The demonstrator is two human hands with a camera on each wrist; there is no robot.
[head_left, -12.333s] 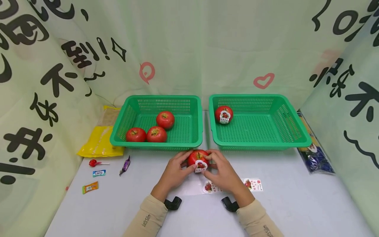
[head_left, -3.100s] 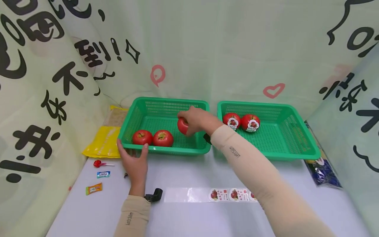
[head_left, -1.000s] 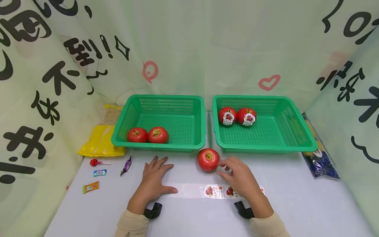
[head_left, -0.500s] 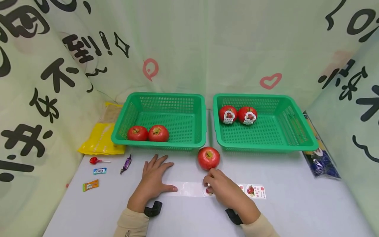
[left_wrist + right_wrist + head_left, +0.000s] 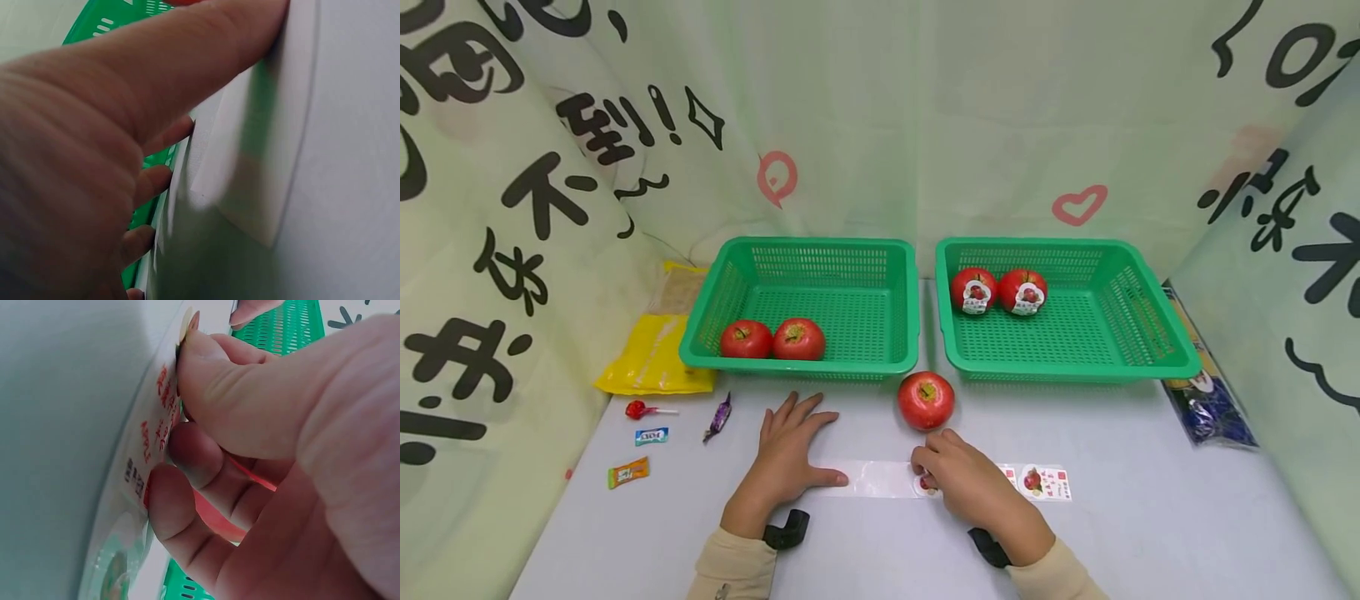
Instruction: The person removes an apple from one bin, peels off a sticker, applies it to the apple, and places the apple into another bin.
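Observation:
My left hand (image 5: 790, 458) lies spread on the table, its thumb pressing the bare end of a clear sticker strip (image 5: 883, 479). In the left wrist view the thumb (image 5: 206, 44) rests across that backing. My right hand (image 5: 970, 479) is over the printed part of the strip. Thumb and forefinger pinch the edge of a sticker (image 5: 189, 324), which curls up from the backing in the right wrist view. One printed sticker (image 5: 1043, 482) shows at the strip's right end; others are partly covered by the hand. An apple (image 5: 927, 401) without a visible sticker stands just beyond my right fingertips.
The left green basket (image 5: 865, 367) holds two apples (image 5: 799, 339). In the right green basket (image 5: 1075, 367) are two stickered apples (image 5: 1022, 292). Left lie a lollipop (image 5: 636, 409), wrapped candies (image 5: 628, 472) and a yellow bag (image 5: 658, 358); a dark blue package (image 5: 1213, 408) lies right.
One stickered apple joined the right basket, and another apple went from the left basket to the table. My right hand left that apple and moved to a sticker; the left stayed put lately.

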